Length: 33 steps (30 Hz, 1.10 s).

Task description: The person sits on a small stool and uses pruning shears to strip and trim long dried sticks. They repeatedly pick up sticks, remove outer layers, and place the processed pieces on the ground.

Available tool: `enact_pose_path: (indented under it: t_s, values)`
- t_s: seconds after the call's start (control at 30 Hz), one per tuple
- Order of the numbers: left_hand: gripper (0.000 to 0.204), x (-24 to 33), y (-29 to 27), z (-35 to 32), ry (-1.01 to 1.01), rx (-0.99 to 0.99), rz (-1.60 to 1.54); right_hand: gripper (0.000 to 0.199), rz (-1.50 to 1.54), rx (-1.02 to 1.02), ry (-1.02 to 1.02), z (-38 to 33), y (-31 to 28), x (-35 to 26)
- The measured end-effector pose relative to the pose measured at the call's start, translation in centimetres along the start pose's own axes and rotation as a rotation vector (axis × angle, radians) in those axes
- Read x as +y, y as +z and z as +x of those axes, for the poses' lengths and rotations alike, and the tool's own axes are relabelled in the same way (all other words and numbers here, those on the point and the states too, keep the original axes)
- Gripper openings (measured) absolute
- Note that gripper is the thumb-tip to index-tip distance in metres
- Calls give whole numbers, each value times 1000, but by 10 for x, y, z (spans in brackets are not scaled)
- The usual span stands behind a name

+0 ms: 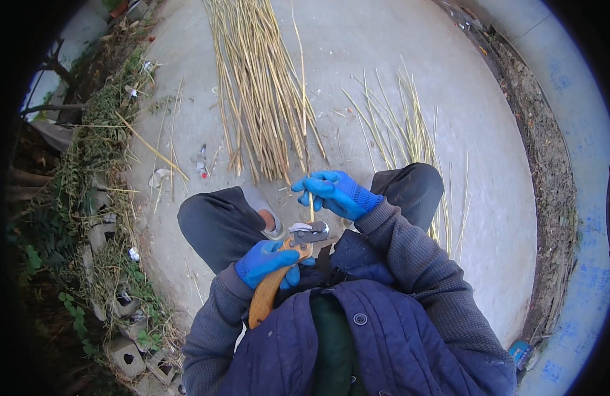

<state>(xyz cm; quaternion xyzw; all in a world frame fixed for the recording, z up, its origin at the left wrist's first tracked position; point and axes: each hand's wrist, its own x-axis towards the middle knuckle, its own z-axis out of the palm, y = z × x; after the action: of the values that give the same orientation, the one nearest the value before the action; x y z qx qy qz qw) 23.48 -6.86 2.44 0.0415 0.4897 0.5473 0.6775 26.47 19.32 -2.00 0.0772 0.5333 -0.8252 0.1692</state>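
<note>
My left hand [268, 264], in a blue glove, is closed round a wooden-handled tool [268, 294] with a curved handle and a short metal head [307, 232]. My right hand [338, 193], also blue-gloved, pinches a thin dry stalk [311, 210] just beyond that head. The stalk's near end meets the metal; whether it passes into the head I cannot tell. Its far part runs away from me beside a large bundle of yellow-brown stalks [262, 86] spread on the concrete. To the right lies a looser pile of thinner, paler stalks [410, 122], partly hidden by my right knee.
My bent knees flank the work. On the left, a strip of weeds [116, 119] and hollow blocks [126, 356] borders the concrete floor [490, 198]. A soil strip [549, 178] and a pale wall [585, 264] curve along the right. Litter and loose stalks [153, 148] lie left.
</note>
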Motion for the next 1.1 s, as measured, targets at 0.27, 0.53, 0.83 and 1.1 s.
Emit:
enact_pose_path:
  t_s: [0.27,0.53,0.83,1.1]
  values:
    - [40,1,-4,-2,46,50,-29,39,15,-59,-35,-4,17,13]
    - [41,-3,-2,-2,9,24,-17,43,-3,27,-7,-1,5,5]
    - [41,-4,3,-3,-66,42,-62,41,45,104,-17,-2,4,0]
    - [39,-1,6,-1,-24,112,14,39,33,114,42,-3,15,13]
